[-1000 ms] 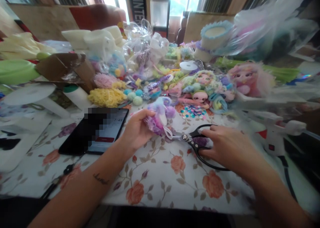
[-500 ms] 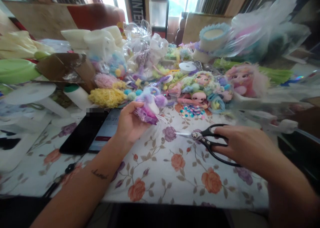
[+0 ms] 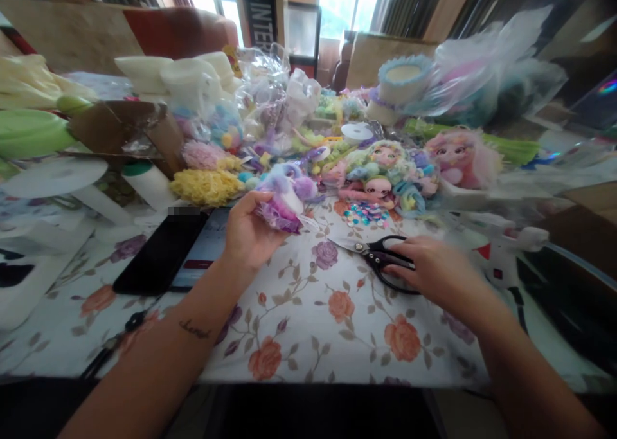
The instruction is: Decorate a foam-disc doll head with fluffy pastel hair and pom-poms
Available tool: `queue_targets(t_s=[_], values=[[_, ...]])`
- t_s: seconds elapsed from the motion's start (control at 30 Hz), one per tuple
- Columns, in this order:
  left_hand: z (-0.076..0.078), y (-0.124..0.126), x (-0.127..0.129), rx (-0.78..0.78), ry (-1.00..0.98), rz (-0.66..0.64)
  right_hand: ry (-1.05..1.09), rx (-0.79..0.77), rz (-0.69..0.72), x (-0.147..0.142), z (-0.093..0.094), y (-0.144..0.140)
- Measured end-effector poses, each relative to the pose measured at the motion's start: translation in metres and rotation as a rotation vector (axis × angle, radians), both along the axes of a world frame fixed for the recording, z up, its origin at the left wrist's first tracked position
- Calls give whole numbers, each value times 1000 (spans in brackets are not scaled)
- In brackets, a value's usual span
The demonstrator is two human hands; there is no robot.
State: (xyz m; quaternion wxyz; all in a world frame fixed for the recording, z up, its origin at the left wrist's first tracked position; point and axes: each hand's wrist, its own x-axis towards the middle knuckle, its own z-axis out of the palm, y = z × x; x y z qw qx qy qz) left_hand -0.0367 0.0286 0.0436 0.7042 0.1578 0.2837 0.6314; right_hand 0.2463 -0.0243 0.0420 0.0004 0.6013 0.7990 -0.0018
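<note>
A small purple and white fluffy piece [image 3: 285, 198], with thin white strands at its right end, is held up in my left hand [image 3: 251, 233]. Its exact kind I cannot make out. My right hand [image 3: 434, 268] has its fingers through the black handles of a pair of scissors [image 3: 380, 259]. The blades point left, toward the strands, and stay apart from them. Behind the scissors a small heap of shiny sequins [image 3: 366, 214] lies on the flowered tablecloth [image 3: 299, 310].
Two phones, one black [image 3: 161, 252] and one with a lit screen [image 3: 200, 252], lie left of my left hand. Behind are yellow yarn [image 3: 207, 188], doll-faced plush pieces [image 3: 378, 187], a ribbon spool [image 3: 357, 132] and plastic bags [image 3: 482, 66]. A white glue gun [image 3: 511, 243] lies at right.
My right hand has moved left with the scissors, bringing the blades nearer the purple piece. My left hand has stayed almost in place, still holding that piece.
</note>
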Motion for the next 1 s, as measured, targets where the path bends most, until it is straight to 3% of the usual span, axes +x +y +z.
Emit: queue_targets(t_s=[0.17,0.3,0.57,0.87,1.0], values=[[-2,0,1,-21,44,-15,174,72,157,-25,6,-6],[-2,0,2,-40,62,-28,410,2,333,-60,-4,2],[-2,0,3,-44,56,17,406,-71,260,-100,-21,27],[-3,2,4,-55,91,46,398,-42,323,-107,-35,33],[-2,3,3,-61,82,58,473,-72,363,-103,-28,24]])
